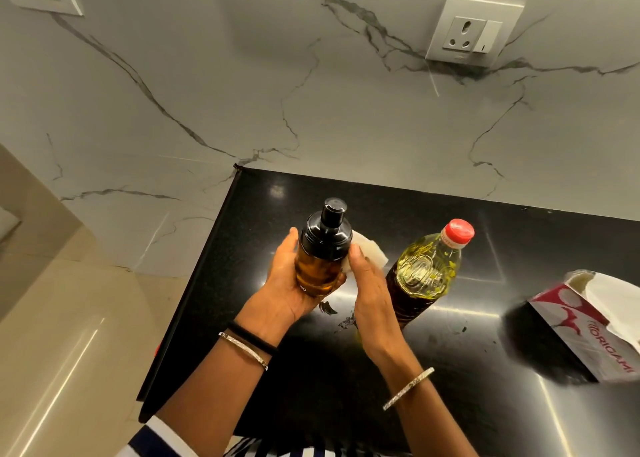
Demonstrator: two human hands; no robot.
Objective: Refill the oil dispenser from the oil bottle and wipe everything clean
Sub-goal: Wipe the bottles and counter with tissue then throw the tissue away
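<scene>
My left hand (287, 283) grips the oil dispenser (320, 252), an amber glass bottle with a black pump top, lifted above the black counter (450, 370). Against the dispenser's right side my right hand (369, 283) presses a white tissue (367, 248); the tissue sticks out above my fingers. Just to the right stands the oil bottle (427, 269), clear plastic with yellow oil and a red cap, upright and capped on the counter.
A red and white tissue box (588, 321) lies at the counter's right. Small smears mark the counter (346, 321) under my hands. The marble wall behind carries a socket (472, 32). The counter's left edge drops to a beige floor (69, 318).
</scene>
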